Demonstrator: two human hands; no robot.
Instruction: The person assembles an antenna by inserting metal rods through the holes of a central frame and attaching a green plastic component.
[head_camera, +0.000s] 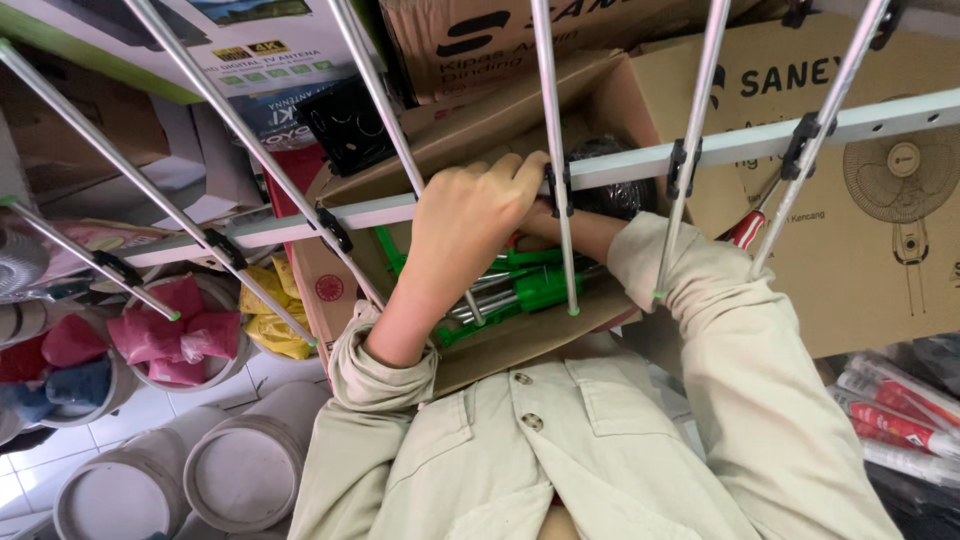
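Both hands (470, 215) raised, fingers curled

Stacked cardboard boxes (850, 200) crowd above a white tiled floor (30, 470).

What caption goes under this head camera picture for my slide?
Left hand grips a white antenna boom with metal rods, above an open cardboard box of green-tipped parts.
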